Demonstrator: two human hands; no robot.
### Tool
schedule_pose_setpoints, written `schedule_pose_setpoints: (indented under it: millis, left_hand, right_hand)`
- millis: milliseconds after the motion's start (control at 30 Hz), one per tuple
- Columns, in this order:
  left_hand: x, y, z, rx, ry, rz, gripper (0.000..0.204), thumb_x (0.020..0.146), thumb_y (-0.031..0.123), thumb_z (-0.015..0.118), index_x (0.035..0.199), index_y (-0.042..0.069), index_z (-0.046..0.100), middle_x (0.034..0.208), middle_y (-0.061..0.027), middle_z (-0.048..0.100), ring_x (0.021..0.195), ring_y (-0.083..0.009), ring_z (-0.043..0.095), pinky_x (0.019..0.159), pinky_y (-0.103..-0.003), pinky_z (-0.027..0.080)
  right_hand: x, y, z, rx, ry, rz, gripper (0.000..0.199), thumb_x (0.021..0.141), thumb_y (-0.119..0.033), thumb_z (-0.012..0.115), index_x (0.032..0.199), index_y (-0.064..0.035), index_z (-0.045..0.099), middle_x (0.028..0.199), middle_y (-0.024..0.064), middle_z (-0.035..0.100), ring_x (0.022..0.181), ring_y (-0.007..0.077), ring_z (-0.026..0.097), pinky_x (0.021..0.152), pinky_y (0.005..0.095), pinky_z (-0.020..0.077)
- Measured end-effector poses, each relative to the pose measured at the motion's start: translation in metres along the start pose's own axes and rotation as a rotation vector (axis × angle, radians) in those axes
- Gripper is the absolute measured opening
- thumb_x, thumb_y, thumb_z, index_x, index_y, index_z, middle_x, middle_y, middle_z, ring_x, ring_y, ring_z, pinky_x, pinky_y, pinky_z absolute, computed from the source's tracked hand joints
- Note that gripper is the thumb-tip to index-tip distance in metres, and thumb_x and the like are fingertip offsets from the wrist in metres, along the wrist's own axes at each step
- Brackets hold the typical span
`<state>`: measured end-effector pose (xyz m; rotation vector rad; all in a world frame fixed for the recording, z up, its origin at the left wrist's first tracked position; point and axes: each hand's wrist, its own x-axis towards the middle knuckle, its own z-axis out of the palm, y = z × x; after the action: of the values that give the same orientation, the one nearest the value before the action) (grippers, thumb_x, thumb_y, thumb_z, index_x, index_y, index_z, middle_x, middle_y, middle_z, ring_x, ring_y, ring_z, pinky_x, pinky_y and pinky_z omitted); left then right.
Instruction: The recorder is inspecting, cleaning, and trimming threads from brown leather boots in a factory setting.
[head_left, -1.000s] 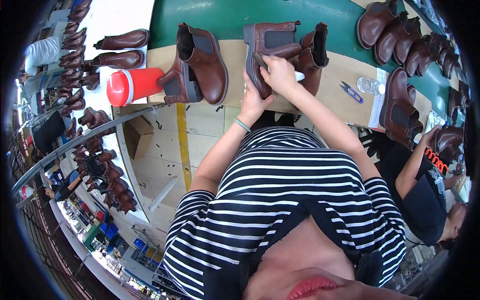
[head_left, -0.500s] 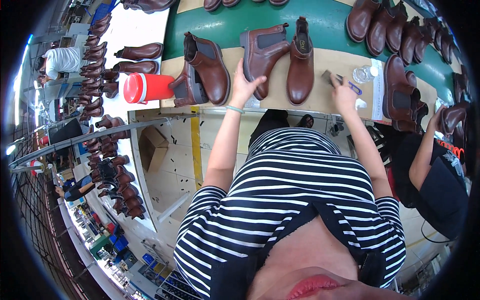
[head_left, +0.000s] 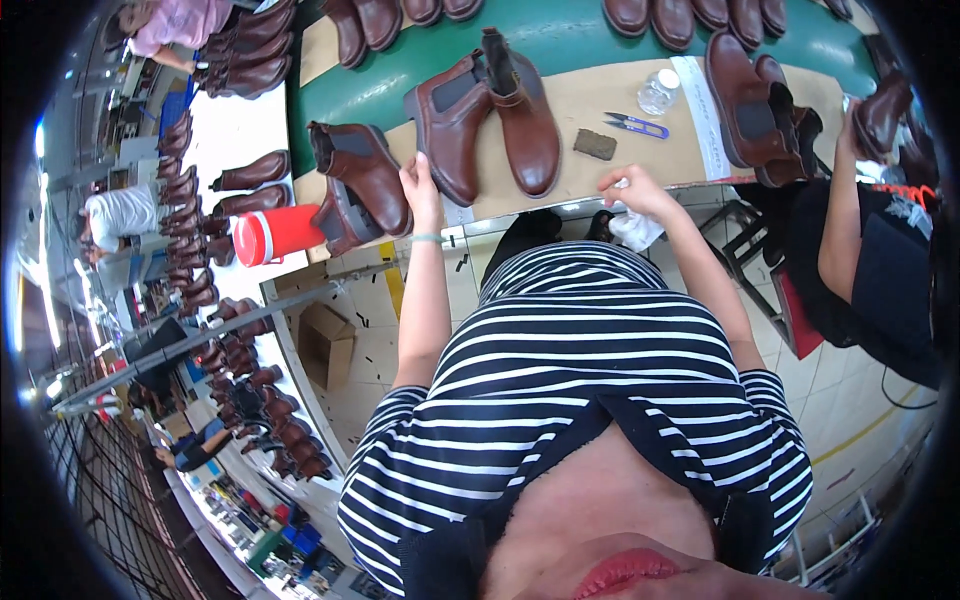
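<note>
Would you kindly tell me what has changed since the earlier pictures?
The right hand has let go of the brown block, which now lies on the cardboard beside the thread snips, and has drawn back to the near edge, holding a white cloth. The left hand stays beside a brown Chelsea boot; the clear bottle and red jug remain.

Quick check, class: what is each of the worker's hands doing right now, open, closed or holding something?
Left hand: open, beside a brown boot; contact unclear.
Right hand: closed, holding a white cloth.

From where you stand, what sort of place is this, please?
Probably a shoe workshop: brown boots on a green table, more along a white bench, and a co-worker holding one.
</note>
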<state>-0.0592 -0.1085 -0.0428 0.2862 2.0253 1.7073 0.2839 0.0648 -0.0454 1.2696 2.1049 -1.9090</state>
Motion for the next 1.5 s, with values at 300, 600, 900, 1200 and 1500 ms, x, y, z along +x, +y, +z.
schedule_pose_setpoints:
  millis: [300, 600, 900, 1200, 1500]
  left_hand:
    - [-0.05, 0.0, 0.026, 0.089, -0.086, 0.113, 0.108, 0.068, 0.031, 0.085, 0.143, 0.0, 0.015, 0.134, -0.022, 0.037, 0.12, -0.0288, 0.043, 0.102, -0.036, 0.035]
    - [-0.021, 0.012, 0.002, -0.294, -0.182, -0.108, 0.082, 0.072, 0.005, 0.077, 0.138, 0.001, 0.027, 0.127, -0.0164, 0.048, 0.115, -0.0279, 0.052, 0.099, -0.04, 0.042]
    - [-0.024, -0.009, -0.038, -1.147, -0.369, -0.647, 0.064, 0.087, 0.027, 0.062, 0.137, -0.001, 0.035, 0.137, -0.028, 0.041, 0.125, -0.0506, 0.04, 0.103, -0.057, 0.038]
    - [0.031, -0.034, -0.043, -1.163, -0.691, -0.703, 0.063, 0.082, 0.025, 0.065, 0.131, -0.007, 0.042, 0.131, -0.0314, 0.046, 0.117, -0.0534, 0.046, 0.096, -0.06, 0.044]
    - [0.037, 0.009, -0.032, -0.486, -0.667, -0.731, 0.052, 0.082, 0.004, 0.065, 0.131, 0.008, 0.048, 0.104, -0.0017, 0.063, 0.091, -0.0138, 0.061, 0.081, -0.03, 0.048]
  right_hand:
    - [0.038, -0.021, 0.064, 0.831, -0.143, 0.218, 0.073, 0.073, -0.02, 0.08, 0.13, -0.0009, 0.038, 0.092, 0.0122, 0.068, 0.048, 0.0066, 0.047, 0.043, 0.0194, 0.038]
    - [0.039, -0.066, 0.052, 0.252, -0.041, -0.01, 0.039, 0.077, -0.012, 0.073, 0.112, -0.0007, 0.06, 0.077, 0.0052, 0.066, 0.072, 0.0135, 0.065, 0.066, 0.0279, 0.0496]
    - [0.018, -0.177, 0.028, -0.339, 0.361, -0.714, 0.065, 0.077, -0.009, 0.067, 0.135, -0.0147, 0.039, 0.12, 0.0109, 0.054, 0.085, 0.0335, 0.062, 0.073, 0.0429, 0.052]
    - [0.063, -0.217, 0.049, -0.641, 0.225, -0.43, 0.087, 0.077, -0.007, 0.065, 0.148, -0.0208, 0.017, 0.102, 0.0161, 0.053, 0.082, 0.0394, 0.06, 0.071, 0.0494, 0.0498]
    - [0.067, -0.222, 0.045, -0.487, 0.206, -0.439, 0.101, 0.072, -0.003, 0.066, 0.151, -0.0273, 0.007, 0.111, 0.0232, 0.052, 0.088, 0.0455, 0.057, 0.072, 0.0492, 0.0504]
